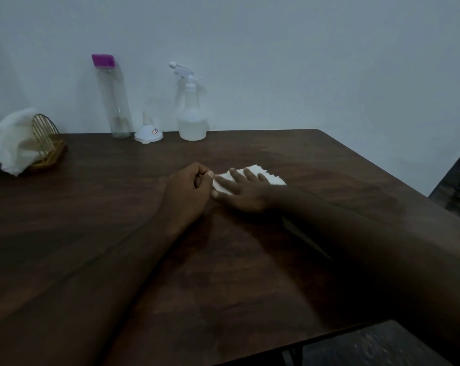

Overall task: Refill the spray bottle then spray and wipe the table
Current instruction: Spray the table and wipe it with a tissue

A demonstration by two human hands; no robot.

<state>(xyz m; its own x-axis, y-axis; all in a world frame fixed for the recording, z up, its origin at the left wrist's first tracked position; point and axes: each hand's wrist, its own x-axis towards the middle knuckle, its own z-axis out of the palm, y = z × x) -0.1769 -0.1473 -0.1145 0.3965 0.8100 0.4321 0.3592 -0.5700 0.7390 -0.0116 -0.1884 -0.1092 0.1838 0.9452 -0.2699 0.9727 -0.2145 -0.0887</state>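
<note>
A white paper tissue (pixel 271 177) lies flat on the dark wooden table (pixel 117 233), a little past its middle. My right hand (pixel 243 190) presses on the tissue with straight, spread fingers. My left hand (pixel 190 188) is curled beside it and pinches the tissue's left edge. The clear spray bottle (pixel 191 112) with a white trigger head stands upright at the back edge, partly filled with cloudy liquid. A tall clear water bottle (pixel 114 99) with a purple cap stands to its left. A small white funnel (pixel 148 132) sits upside down between them.
A gold wire napkin holder (pixel 45 141) with white tissues (pixel 8 143) stands at the back left. A pale wall runs close behind the table. The table's right edge slants toward a dark chair (pixel 456 180). Dark floor shows at the lower right.
</note>
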